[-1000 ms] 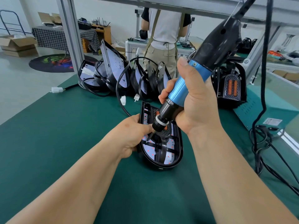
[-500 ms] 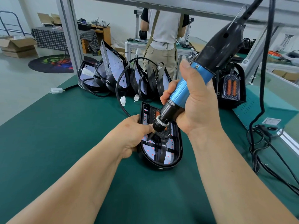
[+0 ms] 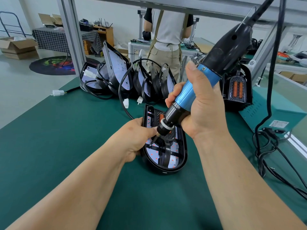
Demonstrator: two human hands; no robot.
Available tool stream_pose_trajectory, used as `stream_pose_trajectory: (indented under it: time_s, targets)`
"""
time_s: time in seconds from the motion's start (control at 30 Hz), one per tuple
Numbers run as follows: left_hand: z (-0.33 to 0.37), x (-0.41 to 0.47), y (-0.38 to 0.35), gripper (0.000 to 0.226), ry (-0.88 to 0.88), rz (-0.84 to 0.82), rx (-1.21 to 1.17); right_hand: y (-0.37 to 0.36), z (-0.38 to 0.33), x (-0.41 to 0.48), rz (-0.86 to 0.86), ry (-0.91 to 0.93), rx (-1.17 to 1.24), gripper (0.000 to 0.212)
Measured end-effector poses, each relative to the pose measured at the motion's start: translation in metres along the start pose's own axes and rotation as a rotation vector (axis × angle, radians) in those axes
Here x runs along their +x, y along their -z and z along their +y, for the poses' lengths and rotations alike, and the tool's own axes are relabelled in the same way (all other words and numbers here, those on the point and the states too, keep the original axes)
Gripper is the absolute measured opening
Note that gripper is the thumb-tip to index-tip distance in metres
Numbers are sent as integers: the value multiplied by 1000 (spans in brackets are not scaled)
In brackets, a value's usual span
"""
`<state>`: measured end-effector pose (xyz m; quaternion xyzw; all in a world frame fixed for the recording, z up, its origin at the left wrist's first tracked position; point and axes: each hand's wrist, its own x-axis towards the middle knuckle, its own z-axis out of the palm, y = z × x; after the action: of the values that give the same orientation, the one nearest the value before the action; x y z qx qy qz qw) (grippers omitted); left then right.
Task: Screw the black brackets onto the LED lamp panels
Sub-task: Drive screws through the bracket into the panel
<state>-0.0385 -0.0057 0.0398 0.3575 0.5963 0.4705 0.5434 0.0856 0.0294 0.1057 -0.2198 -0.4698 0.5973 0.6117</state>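
The electric screwdriver [image 3: 196,95] had leaned its top slightly farther toward 1 o'clock, its bit tip staying on the same spot of the LED lamp panel [image 3: 166,170]. The right hand [image 3: 204,110] wrapped its fingers round the blue barrel. The left hand [image 3: 132,138] gripped the panel's 9 o'clock edge, forefinger beside the bit. The panel lay flat mid-counter [image 3: 66,138], a black bracket [image 3: 167,153] across it.
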Motion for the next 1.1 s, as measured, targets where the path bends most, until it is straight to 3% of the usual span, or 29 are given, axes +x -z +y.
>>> stream_pose_trajectory:
  time_s: [0.77, 0.97, 1.1]
  targets:
    - [0, 1, 0, 23, -1, 3, -25, 4, 4, -1, -14, -2, 53, 27]
    - [-2, 2, 3, 17, -41, -56, -19, 2, 5, -2, -108, 28, 38, 20]
    - [-4, 4, 2, 18, -46, -54, -25, 5, 6, 0, -54, 10, 74, 23]
